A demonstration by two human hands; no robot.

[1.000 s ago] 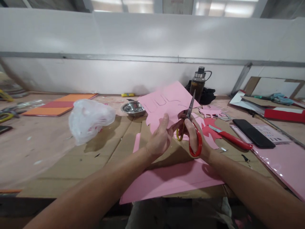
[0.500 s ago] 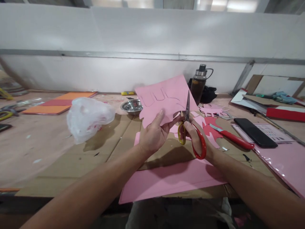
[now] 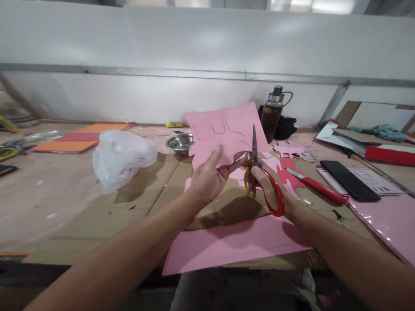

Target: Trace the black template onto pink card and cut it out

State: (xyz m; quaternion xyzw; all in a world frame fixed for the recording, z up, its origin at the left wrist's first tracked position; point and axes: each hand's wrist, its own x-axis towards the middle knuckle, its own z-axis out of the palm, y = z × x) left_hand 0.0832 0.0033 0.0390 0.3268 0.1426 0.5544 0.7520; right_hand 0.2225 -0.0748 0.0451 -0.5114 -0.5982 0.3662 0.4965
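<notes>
Pinched between the thumb and fingers of my left hand (image 3: 209, 179) is a sheet of pink paper (image 3: 214, 142), raised above the table. Dark outlines are drawn on it, and its lower edge is cut in a wavy line. My right hand (image 3: 267, 181) grips scissors (image 3: 254, 151) with one red and one yellow handle loop. Their blades point upward at the paper's right part, near the drawn line. Below my hands lies a larger pink sheet (image 3: 236, 246) on brown cardboard (image 3: 129, 224).
A white plastic bag (image 3: 121, 157) and a metal bowl (image 3: 178, 143) stand to the left. On the right are a red-handled knife (image 3: 320, 188), a black phone (image 3: 350, 180), pink paper cutouts (image 3: 288, 149) and a red cutout (image 3: 290, 170). A drink bottle (image 3: 272, 114) stands behind.
The paper in my left hand has tilted slightly. The scissors' blades look closer together, and the view has shifted a little.
</notes>
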